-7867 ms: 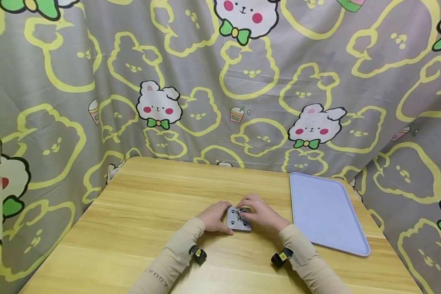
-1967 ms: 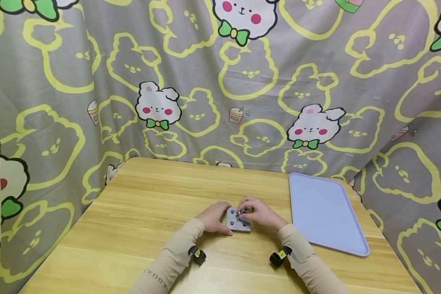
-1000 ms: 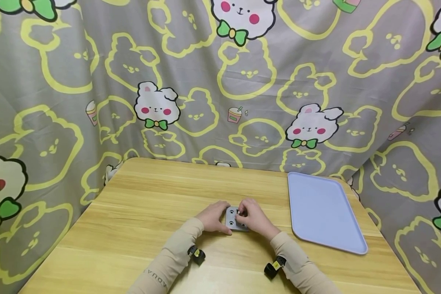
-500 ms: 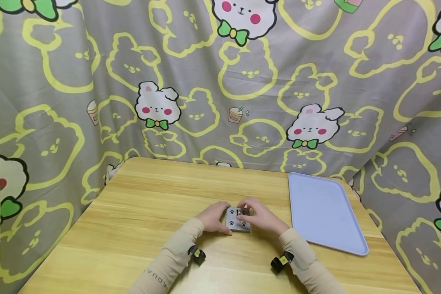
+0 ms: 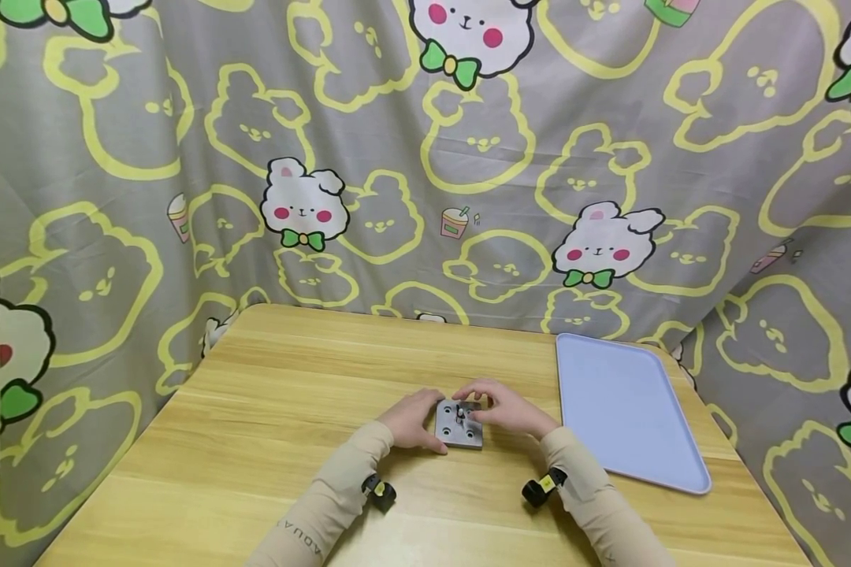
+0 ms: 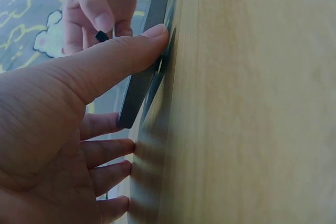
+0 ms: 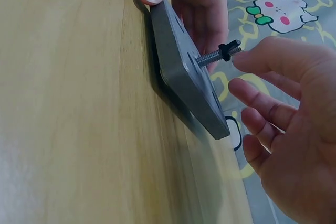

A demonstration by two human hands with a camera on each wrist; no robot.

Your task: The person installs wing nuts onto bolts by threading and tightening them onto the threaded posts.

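Note:
A grey square plate [image 5: 459, 438] with a recessed hole near each corner lies on the table. From its face a threaded bolt [image 7: 209, 59] stands up, and a black wing nut [image 7: 230, 50] sits near the bolt's free end. My left hand [image 5: 411, 420] grips the plate from the left, thumb on its near edge and index finger at the far side. My right hand [image 5: 505, 407] hovers over the plate's right part. Its thumb and index finger are spread around the wing nut; the thumb tip is very close to it, and whether it touches cannot be told.
A pale blue tray [image 5: 631, 417] lies at the right of the wooden table [image 5: 312, 378]. A grey patterned curtain [image 5: 397, 197] hangs around the back and sides. Both forearms carry black wrist cameras [image 5: 380, 492].
The right hand turned inward over the wing nut about a second ago, then swung back; its thumb and index finger are now spread wider. The left hand and plate stay put.

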